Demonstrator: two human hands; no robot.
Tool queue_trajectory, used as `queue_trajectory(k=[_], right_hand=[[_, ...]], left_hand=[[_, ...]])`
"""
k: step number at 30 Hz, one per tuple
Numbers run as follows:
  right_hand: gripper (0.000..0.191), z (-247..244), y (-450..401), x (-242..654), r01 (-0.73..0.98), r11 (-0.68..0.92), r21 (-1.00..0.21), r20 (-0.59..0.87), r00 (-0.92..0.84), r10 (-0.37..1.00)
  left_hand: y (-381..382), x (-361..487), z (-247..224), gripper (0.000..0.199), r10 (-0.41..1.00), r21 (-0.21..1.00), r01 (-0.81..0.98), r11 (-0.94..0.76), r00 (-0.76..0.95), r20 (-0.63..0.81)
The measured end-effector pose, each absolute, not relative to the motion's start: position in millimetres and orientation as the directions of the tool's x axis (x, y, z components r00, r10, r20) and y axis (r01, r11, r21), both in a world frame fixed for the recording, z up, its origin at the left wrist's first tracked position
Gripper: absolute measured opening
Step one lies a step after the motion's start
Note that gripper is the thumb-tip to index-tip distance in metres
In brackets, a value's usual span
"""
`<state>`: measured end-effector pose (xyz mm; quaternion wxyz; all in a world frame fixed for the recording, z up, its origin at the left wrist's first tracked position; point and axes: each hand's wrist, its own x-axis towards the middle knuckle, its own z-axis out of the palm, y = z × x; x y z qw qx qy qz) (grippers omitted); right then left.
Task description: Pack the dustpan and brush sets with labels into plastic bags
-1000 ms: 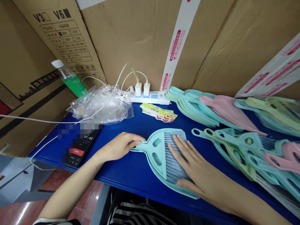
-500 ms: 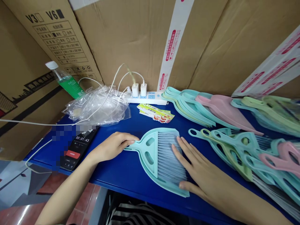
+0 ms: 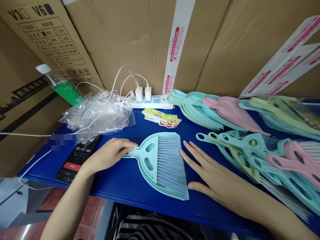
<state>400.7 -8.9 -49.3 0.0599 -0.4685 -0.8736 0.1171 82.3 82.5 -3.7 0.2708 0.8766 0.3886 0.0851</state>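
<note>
A turquoise hand brush (image 3: 170,163) with grey-blue bristles lies flat inside a matching turquoise dustpan (image 3: 163,191) on the blue table (image 3: 117,181). My left hand (image 3: 110,155) is closed around the two stacked handles, at the left end of the set. Fingers apart and stretched out, my right hand (image 3: 207,171) rests just right of the pan's front edge, by the bristle tips. Whether its fingertips touch the edge is hard to tell.
Brushes (image 3: 237,150) in turquoise, green and pink are heaped at right, with stacked dustpans (image 3: 195,106) behind them. Further left are printed cards (image 3: 161,117), a power strip (image 3: 160,104), crumpled plastic bags (image 3: 100,115), a phone (image 3: 76,158), cables and a bottle (image 3: 66,90). Cardboard boxes (image 3: 132,36) stand behind.
My right hand's fingers have come off the bristles to the right of the dustpan's edge. The whole view has shifted slightly; my left hand keeps its grip on the handles.
</note>
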Motion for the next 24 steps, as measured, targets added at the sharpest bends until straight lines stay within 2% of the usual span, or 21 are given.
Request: queue_trajectory(k=[2,5,9,12,16,21,24], right_hand=[[0.073,-46,-7,400,0.800,0.561,-0.213,0.042,-0.566,0.823],[0.059,-38,3,399,0.803,0.594,-0.057,0.189,-0.575,0.796],[0.042,-18,34,395,0.831,0.545,0.113,0.375,-0.544,0.751],[0.040,-4,64,387,0.803,0.561,0.200,0.326,-0.595,0.735],[0.035,0,93,372,0.812,0.533,0.236,0.142,-0.572,0.808],[0.029,-11,107,367,0.841,0.484,0.244,0.111,-0.520,0.847],[0.028,-12,109,369,0.836,0.496,0.237,0.142,-0.534,0.833]], left_hand=[[82,80,-3,0.033,0.726,0.527,0.640,-0.559,0.685,-0.060],[81,77,-3,0.033,0.736,0.514,0.656,-0.553,0.673,-0.067],[80,76,-5,0.033,0.751,0.500,0.678,-0.539,0.655,-0.078],[79,76,-4,0.032,0.752,0.487,0.681,-0.547,0.655,-0.072],[79,77,-3,0.031,0.741,0.476,0.677,-0.562,0.667,-0.075],[78,78,-2,0.029,0.738,0.450,0.689,-0.568,0.668,-0.090],[77,78,-2,0.030,0.744,0.451,0.698,-0.557,0.660,-0.101]])
